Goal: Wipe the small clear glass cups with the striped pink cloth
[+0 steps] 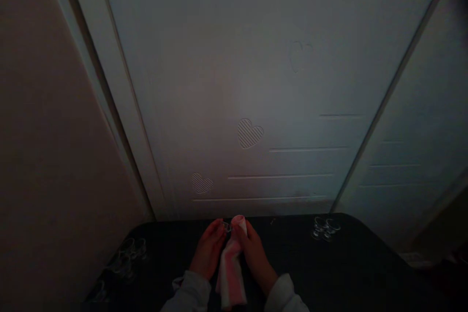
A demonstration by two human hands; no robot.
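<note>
We see a pale, heart-grooved upright panel (204, 83) behind a dark, round-cornered table (296, 258). Over the table, we find a pink-and-white striped cloth (231, 273) gripped by the right hand (255, 249), beside the left hand (209, 249). Clear, glass-like vessels (321, 228) group toward the table's left and right ends. Smallest is a clear, glass-like object (226, 227) pinched in the left hand's fingertips.

The person's two sleeves (192, 292) are pale grey and look plain.
</note>
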